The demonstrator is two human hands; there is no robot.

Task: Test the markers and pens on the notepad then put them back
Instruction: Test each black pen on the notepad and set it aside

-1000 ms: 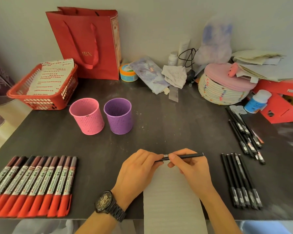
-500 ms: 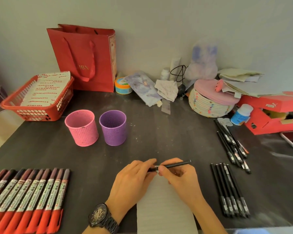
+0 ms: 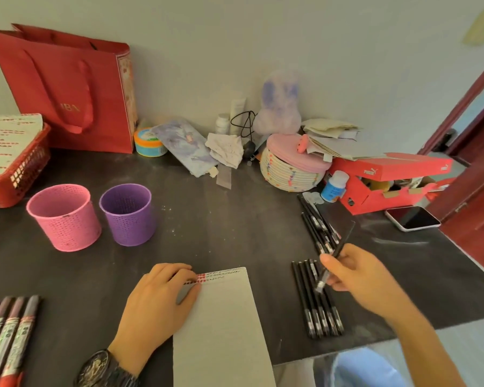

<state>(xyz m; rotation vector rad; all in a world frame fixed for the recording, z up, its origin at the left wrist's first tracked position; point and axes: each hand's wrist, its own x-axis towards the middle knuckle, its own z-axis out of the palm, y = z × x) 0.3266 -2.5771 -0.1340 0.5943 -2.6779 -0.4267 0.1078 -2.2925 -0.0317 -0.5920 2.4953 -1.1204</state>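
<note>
While the notepad is being pinned flat at six o'clock on the dark bench, a black pen is being carried by the right hand at four o'clock. The left hand is being laid over the pad's top left corner with fingers fairly straight, likely so that the sheet is being kept from sliding; its grip is being left wide, with nothing held. Red and dark test marks are being shown along the pad's top edge, beside those fingertips. The right grip is being closed narrowly round the pen's lower barrel, with the shaft being tilted up toward one o'clock; blur is hiding whether a cap is on. Just beneath that hand, a row of black pens is being kept side by side, and a looser bundle of black pens is being left farther back at two o'clock. By judgement, the held pen is being taken to one of these groups or drawn from one; which cannot be told. Red markers are being lined up at eight o'clock, partly cropped. A pink cup and a purple cup are being stood at ten o'clock, probably as the final home for everything.
</note>
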